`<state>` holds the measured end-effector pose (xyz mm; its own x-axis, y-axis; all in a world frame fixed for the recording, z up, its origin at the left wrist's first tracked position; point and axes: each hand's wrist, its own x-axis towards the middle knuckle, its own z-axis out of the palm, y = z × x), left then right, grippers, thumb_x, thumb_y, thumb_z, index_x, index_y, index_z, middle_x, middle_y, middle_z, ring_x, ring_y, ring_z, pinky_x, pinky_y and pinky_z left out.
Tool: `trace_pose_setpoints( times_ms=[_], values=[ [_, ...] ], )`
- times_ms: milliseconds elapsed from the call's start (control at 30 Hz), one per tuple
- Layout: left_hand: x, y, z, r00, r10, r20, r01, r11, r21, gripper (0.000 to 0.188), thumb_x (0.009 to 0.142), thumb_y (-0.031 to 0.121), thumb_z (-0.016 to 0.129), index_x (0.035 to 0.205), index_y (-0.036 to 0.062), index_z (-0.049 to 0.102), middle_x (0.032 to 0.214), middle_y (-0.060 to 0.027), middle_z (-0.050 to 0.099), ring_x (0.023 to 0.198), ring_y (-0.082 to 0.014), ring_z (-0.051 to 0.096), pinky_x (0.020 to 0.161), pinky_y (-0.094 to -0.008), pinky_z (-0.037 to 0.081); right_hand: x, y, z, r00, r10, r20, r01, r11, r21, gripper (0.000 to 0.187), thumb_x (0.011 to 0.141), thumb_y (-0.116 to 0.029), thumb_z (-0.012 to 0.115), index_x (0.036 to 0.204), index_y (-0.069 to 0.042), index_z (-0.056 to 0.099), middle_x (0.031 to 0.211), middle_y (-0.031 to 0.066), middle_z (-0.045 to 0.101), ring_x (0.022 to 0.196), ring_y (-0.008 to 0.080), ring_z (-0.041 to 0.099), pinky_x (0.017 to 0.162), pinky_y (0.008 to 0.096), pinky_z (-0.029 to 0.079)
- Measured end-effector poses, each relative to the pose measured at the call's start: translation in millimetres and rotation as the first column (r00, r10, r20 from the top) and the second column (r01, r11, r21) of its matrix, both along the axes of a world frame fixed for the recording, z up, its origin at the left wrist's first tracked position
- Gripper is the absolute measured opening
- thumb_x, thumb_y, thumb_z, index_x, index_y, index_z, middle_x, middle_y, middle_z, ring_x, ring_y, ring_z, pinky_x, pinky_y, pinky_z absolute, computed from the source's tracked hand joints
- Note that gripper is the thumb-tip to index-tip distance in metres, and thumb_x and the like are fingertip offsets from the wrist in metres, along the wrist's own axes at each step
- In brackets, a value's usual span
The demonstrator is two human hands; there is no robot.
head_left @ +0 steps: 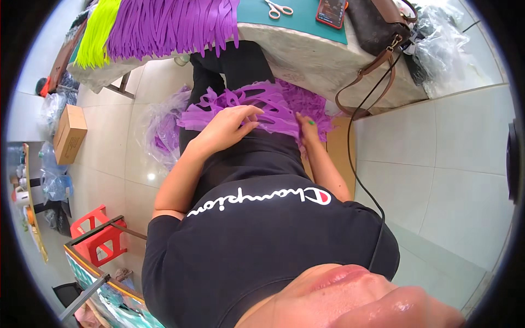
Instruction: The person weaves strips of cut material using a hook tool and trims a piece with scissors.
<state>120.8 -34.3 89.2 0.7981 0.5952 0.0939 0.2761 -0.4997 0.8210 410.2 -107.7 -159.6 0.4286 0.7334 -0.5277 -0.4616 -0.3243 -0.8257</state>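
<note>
A loose heap of purple cut strips (pixel 268 106) lies across the person's lap, just below the near edge of the worktop (pixel 306 54), its long axis running side to side between the hands. The left hand (pixel 227 127) rests flat on the heap's left part, fingers spread and released. The right hand (pixel 307 127) touches the heap's right end, fingers pressed into the strips; whether it pinches any, I cannot tell. More purple strips (pixel 169 27) hang over the worktop's far left edge.

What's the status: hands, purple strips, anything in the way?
Left hand flat on purple strips in lap. Right hand gripping their edge. Table just ahead, nothing blocking.
</note>
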Motion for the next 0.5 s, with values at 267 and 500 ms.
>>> trace_pose_setpoints(
  times_ms=[267, 500],
  values=[
    [37.6, 39.4, 10.6, 0.997, 0.000, 0.080, -0.022, 0.964, 0.264, 0.095, 0.072, 0.028, 0.083, 0.147, 0.0036, 0.030, 0.145, -0.0174, 0.039, 0.138, -0.0311, 0.033, 0.113, -0.0397, 0.029, -32.8, 34.3, 266.3, 0.741, -0.176, 0.648, -0.405, 0.652, 0.641, 0.036, 0.083, -0.006, 0.073, 0.073, -0.009, 0.039, 0.073, 0.0003, 0.051, 0.066, 0.0077, 0.044, 0.059, 0.0230, 0.038],
    [49.0, 100.6, 91.9, 0.916, -0.402, -0.006, 0.390, 0.891, -0.233, 0.043, 0.076, 0.021, 0.082, 0.109, 0.0005, 0.063, 0.101, -0.0042, 0.065, 0.094, -0.0127, 0.059, 0.086, -0.0295, 0.048, -70.1, 78.7, 351.3, 0.480, -0.391, 0.785, -0.792, 0.191, 0.580, 0.034, 0.079, -0.005, 0.075, 0.076, -0.005, 0.042, 0.083, 0.0077, 0.062, 0.065, 0.0185, 0.055, 0.062, 0.0270, 0.046]
  ],
)
